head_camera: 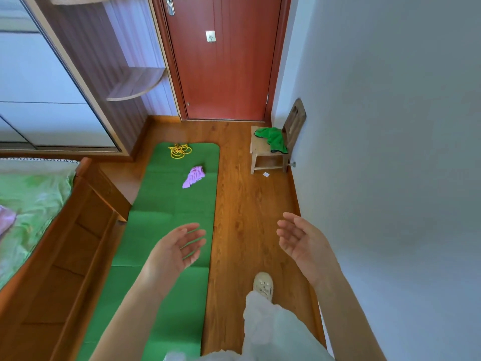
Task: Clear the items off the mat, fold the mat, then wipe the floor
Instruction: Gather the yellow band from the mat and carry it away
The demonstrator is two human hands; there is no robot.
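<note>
A long green mat (pixel 166 217) lay flat and unfolded on the wooden floor (pixel 247 204) beside the bed. Near its far end sat a loose coil of yellow rope (pixel 179 150), and just nearer, a crumpled purple cloth (pixel 194 176).

Mat (pixel 166 217): near end cut off by bottom edge at 6 o'clock, part hidden under left forearm (pixel 125 313). Bed (pixel 28 204) cropped at 9 o'clock. Small white scrap (pixel 265 174) by stool (pixel 268 155), too small to identify.

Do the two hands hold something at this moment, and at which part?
Nothing is held. The left hand and the right hand are both open, with no grip on anything.
</note>
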